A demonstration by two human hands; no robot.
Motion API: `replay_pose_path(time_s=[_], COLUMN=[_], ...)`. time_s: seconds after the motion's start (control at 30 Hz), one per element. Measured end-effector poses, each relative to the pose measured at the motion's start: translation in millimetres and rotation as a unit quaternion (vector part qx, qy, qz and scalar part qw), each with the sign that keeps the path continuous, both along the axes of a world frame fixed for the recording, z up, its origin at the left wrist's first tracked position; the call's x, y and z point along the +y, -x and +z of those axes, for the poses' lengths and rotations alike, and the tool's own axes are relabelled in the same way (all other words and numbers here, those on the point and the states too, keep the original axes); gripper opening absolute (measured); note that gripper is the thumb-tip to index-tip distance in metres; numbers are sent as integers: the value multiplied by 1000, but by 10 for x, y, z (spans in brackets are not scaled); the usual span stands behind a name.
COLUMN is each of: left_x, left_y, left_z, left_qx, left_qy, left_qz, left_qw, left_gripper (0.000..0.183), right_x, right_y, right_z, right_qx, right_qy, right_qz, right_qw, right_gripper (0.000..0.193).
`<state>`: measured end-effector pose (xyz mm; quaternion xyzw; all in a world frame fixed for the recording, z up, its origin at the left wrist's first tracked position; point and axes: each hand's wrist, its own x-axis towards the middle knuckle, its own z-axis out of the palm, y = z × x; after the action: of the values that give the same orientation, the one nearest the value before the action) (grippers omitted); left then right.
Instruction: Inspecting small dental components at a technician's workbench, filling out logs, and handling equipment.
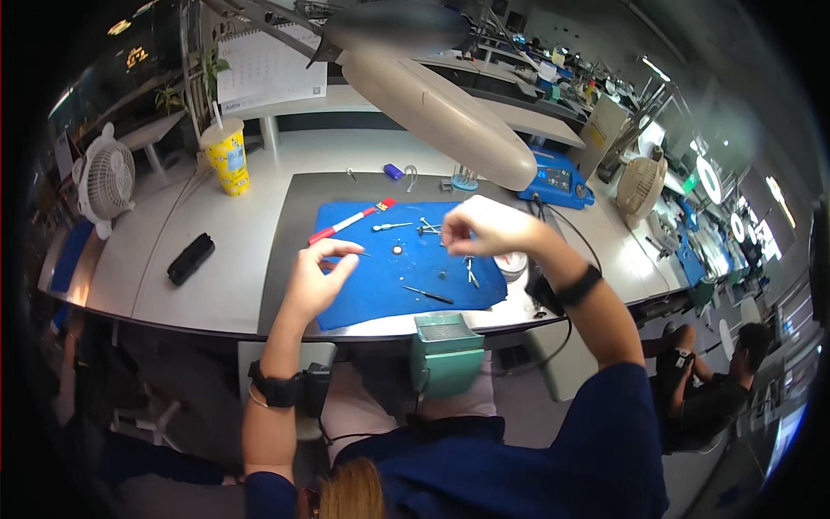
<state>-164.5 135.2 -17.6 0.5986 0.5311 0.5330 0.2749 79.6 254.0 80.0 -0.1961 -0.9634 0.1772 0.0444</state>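
Observation:
My left hand (318, 278) hovers over the left part of a blue mat (380, 290), thumb and forefinger pinching a thin pin-like piece that points right. My right hand (480, 227) is raised above the mat's right side, fingertips pinched together near small metal tools; what it pinches is too small to tell. On the mat lie a red-handled tool (346, 223), a small round part (397, 250), tweezers (471, 272) and a dark thin tool (428, 295).
A dark grey pad (294, 216) lies under the mat on the white desk. A yellow cup (227, 156), a white fan (105, 180), a black case (190, 258), a blue station (558, 180) and a green box (445, 350) stand around. A lamp head (441, 112) overhangs.

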Motion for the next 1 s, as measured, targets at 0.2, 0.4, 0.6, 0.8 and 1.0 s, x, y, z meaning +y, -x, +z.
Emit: replay_pose_path(time_s=[0.2, 0.4, 0.6, 0.8, 1.0], left_x=[-602, -381, -399, -439, -475], left_y=[-808, -739, -681, -676, -706], left_z=[205, 179, 70, -35, -39], left_qx=[-146, -178, -271, -261, -241], left_qy=[169, 142, 95, 72, 36], left_qz=[-334, -340, -271, -259, -252], left_qw=[916, 912, 919, 927, 937], left_gripper=[23, 19, 18, 19, 19], right_x=[-1179, -1065, -929, -982, -1017], right_y=[-342, -254, -32, -26, -58], right_z=[-179, -539, -714, -776, -894], right_qx=[214, 345, 395, 388, 405], right_qy=[149, 136, 205, 219, 257], right_qz=[27, 3, -1, 4, 9], right_qw=[965, 929, 895, 895, 878], right_gripper=[10, 15, 15, 20, 27])
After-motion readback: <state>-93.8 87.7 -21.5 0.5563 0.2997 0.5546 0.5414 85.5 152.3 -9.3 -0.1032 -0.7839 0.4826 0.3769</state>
